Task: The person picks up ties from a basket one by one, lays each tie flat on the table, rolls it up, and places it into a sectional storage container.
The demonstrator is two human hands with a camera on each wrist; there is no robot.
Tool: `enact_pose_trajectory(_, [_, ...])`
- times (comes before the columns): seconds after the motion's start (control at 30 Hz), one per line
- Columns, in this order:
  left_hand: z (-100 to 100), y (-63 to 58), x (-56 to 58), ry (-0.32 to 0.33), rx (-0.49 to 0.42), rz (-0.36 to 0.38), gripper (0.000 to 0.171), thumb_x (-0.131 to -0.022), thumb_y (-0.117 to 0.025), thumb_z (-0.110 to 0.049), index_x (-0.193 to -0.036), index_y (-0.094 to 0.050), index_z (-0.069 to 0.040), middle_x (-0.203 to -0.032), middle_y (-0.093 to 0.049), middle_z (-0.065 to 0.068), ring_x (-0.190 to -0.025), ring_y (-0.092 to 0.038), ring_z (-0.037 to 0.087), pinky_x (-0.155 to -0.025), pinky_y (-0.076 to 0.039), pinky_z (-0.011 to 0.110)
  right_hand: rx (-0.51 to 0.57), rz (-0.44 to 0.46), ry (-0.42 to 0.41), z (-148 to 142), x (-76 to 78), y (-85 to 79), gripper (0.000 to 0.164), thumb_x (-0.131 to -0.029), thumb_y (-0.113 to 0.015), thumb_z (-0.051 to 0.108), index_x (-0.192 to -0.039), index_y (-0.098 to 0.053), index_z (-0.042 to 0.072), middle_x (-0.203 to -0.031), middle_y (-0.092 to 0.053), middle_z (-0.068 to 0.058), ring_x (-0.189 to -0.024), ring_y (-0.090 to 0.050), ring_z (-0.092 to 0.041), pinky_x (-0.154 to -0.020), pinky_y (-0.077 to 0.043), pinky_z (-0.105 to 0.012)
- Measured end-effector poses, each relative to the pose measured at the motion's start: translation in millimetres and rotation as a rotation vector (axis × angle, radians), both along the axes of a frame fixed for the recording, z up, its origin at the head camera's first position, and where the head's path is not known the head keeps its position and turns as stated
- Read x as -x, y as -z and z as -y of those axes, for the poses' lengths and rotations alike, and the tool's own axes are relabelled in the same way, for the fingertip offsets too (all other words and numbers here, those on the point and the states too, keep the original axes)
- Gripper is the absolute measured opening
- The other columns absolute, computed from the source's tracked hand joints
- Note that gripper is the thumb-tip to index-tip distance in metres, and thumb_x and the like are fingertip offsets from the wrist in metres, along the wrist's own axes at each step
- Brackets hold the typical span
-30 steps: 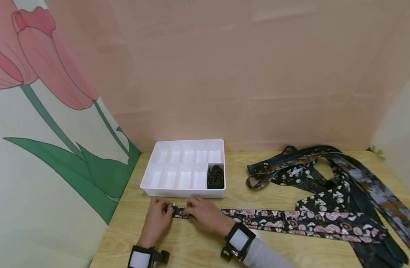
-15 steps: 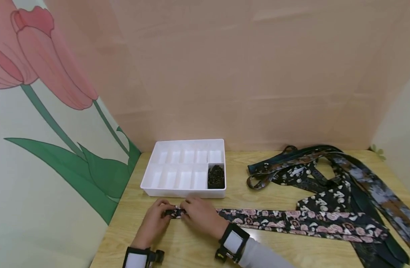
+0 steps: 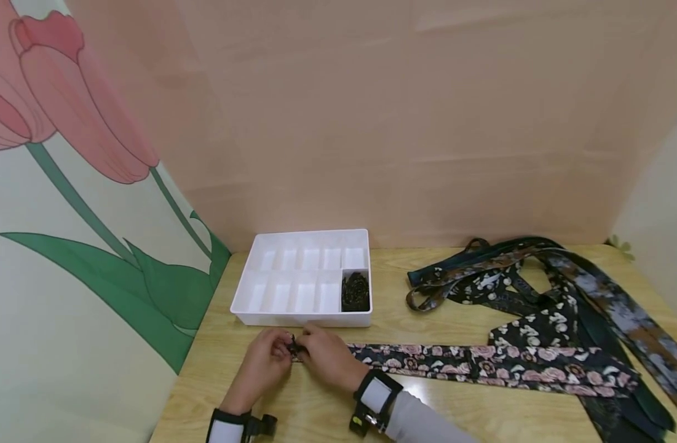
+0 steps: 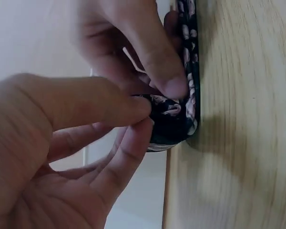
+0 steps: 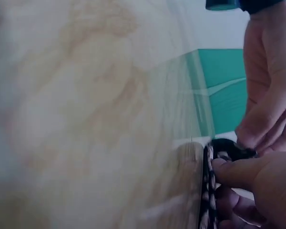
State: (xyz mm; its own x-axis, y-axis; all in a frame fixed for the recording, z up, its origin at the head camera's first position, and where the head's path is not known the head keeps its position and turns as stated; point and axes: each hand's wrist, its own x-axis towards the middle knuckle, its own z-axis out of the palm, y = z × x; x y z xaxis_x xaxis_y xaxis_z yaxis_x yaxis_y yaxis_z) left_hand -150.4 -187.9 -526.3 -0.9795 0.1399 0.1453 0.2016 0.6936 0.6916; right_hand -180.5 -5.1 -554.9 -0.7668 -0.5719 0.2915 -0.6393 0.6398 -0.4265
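A dark necktie with pink roses (image 3: 498, 367) lies stretched along the table, its narrow left end curled into a small roll (image 4: 169, 125). My left hand (image 3: 265, 364) pinches that roll between thumb and fingertips, seen closely in the left wrist view. Beside it, my right hand (image 3: 334, 362) grips the tie where the roll meets the flat strip, thumb (image 5: 236, 172) against the cloth. The right hand's other fingers are partly hidden. Just behind both hands stands a white divided box (image 3: 299, 319), with a dark rolled tie (image 3: 356, 292) in its front right compartment.
Several more ties lie in a loose heap at the right, among them a black floral one (image 3: 543, 329) and a brown and grey one (image 3: 609, 289). The rose tie's wide end overlaps this heap. A peach-coloured wall covering (image 3: 399, 123) rises behind the table (image 3: 460, 418).
Both hands have worked at the tie's left end, which now shows as a raised curl between them. My right hand has shifted slightly left. The box and the heap stay put.
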Motion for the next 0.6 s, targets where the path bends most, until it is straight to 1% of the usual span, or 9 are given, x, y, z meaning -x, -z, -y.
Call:
enact_pose_trajectory(0.07, [-1.7, 0.7, -0.4, 0.007, 0.009, -0.037, 0.028, -0.081, -0.078, 0.014, -0.099, -0.075, -0.007, -0.104, -0.069, 0.005, -0.090, -0.064, 0.014, -0.078, -0.058, 0.025, -0.011, -0.007, -0.016, -4.6, 0.2, -0.6, 0.014, -0.097, -0.077, 0.018, -0.109, -0.082, 0.015, -0.102, -0.063, 0.002, -0.088, -0.062, -0.009, -0.075, -0.055, -0.023])
enact_pose_trajectory(0.13, [-3.0, 2.0, 0.2, 0.014, 0.069, -0.096, 0.024, -0.082, -0.082, 0.009, -0.095, -0.078, -0.012, -0.106, -0.072, 0.003, -0.097, -0.065, 0.018, -0.086, -0.056, 0.032, -0.024, -0.006, -0.022, -8.1, 0.6, -1.5, 0.016, -0.097, -0.077, 0.019, -0.112, -0.083, 0.015, -0.103, -0.065, 0.001, -0.090, -0.062, -0.010, -0.077, -0.056, -0.024])
enact_pose_trajectory(0.2, [-3.9, 3.5, 1.6, 0.027, 0.130, -0.142, 0.021, -0.083, -0.086, 0.002, -0.093, -0.081, -0.016, -0.109, -0.075, 0.000, -0.104, -0.065, 0.021, -0.092, -0.054, 0.040, -0.020, 0.022, -0.004, -10.7, 0.9, -4.0, 0.019, -0.098, -0.077, 0.022, -0.114, -0.082, 0.013, -0.104, -0.067, 0.001, -0.091, -0.064, -0.011, -0.078, -0.057, -0.026])
enact_pose_trajectory(0.27, [-4.6, 5.5, 3.5, 0.053, 0.160, -0.153, 0.019, -0.085, -0.087, -0.001, -0.093, -0.082, -0.018, -0.113, -0.076, -0.001, -0.111, -0.065, 0.022, -0.098, -0.053, 0.044, 0.003, 0.050, 0.021, -13.1, 1.1, -7.8, 0.023, -0.096, -0.079, 0.025, -0.115, -0.080, 0.011, -0.109, -0.071, 0.000, -0.095, -0.067, -0.014, -0.082, -0.059, -0.029])
enact_pose_trajectory(0.33, [-5.2, 7.6, 5.1, 0.071, 0.154, -0.123, 0.019, -0.086, -0.086, -0.003, -0.096, -0.081, -0.018, -0.113, -0.075, -0.002, -0.109, -0.065, 0.020, -0.096, -0.054, 0.041, 0.026, 0.076, 0.050, -14.7, 1.1, -11.0, 0.027, -0.094, -0.081, 0.028, -0.115, -0.077, 0.012, -0.112, -0.072, -0.001, -0.098, -0.068, -0.015, -0.084, -0.059, -0.032])
enact_pose_trajectory(0.4, [-5.3, 10.3, 6.2, 0.079, 0.132, -0.074, 0.023, -0.086, -0.085, -0.001, -0.100, -0.077, -0.017, -0.112, -0.072, -0.003, -0.106, -0.063, 0.018, -0.090, -0.056, 0.035, 0.026, 0.097, 0.071, -16.5, 0.4, -12.5, 0.030, -0.092, -0.083, 0.031, -0.113, -0.074, 0.013, -0.111, -0.070, 0.001, -0.097, -0.066, -0.014, -0.083, -0.059, -0.031])
enact_pose_trajectory(0.43, [-5.3, 11.5, 6.5, 0.089, 0.121, -0.052, 0.026, -0.085, -0.085, 0.000, -0.102, -0.075, -0.017, -0.113, -0.071, -0.003, -0.106, -0.061, 0.018, -0.090, -0.055, 0.033, 0.017, 0.098, 0.074, -17.5, -0.2, -12.9, 0.030, -0.091, -0.085, 0.032, -0.111, -0.074, 0.013, -0.110, -0.069, 0.001, -0.096, -0.065, -0.014, -0.082, -0.058, -0.031])
enact_pose_trajectory(0.53, [-4.4, 15.7, 6.0, 0.106, 0.120, -0.005, 0.035, -0.082, -0.086, 0.002, -0.106, -0.070, -0.018, -0.115, -0.068, -0.003, -0.108, -0.058, 0.016, -0.091, -0.054, 0.033, -0.036, 0.094, 0.092, -20.5, -3.0, -11.3, 0.031, -0.090, -0.086, 0.036, -0.106, -0.073, 0.013, -0.106, -0.065, 0.002, -0.092, -0.062, -0.012, -0.078, -0.056, -0.030])
enact_pose_trajectory(0.6, [-3.4, 17.7, 4.8, 0.114, 0.153, 0.000, 0.037, -0.082, -0.087, 0.003, -0.107, -0.071, -0.020, -0.119, -0.068, -0.005, -0.112, -0.059, 0.016, -0.094, -0.055, 0.036, -0.064, 0.082, 0.102, -22.9, -5.8, -10.4, 0.035, -0.089, -0.086, 0.038, -0.109, -0.072, 0.013, -0.107, -0.066, 0.002, -0.092, -0.063, -0.013, -0.076, -0.056, -0.030])
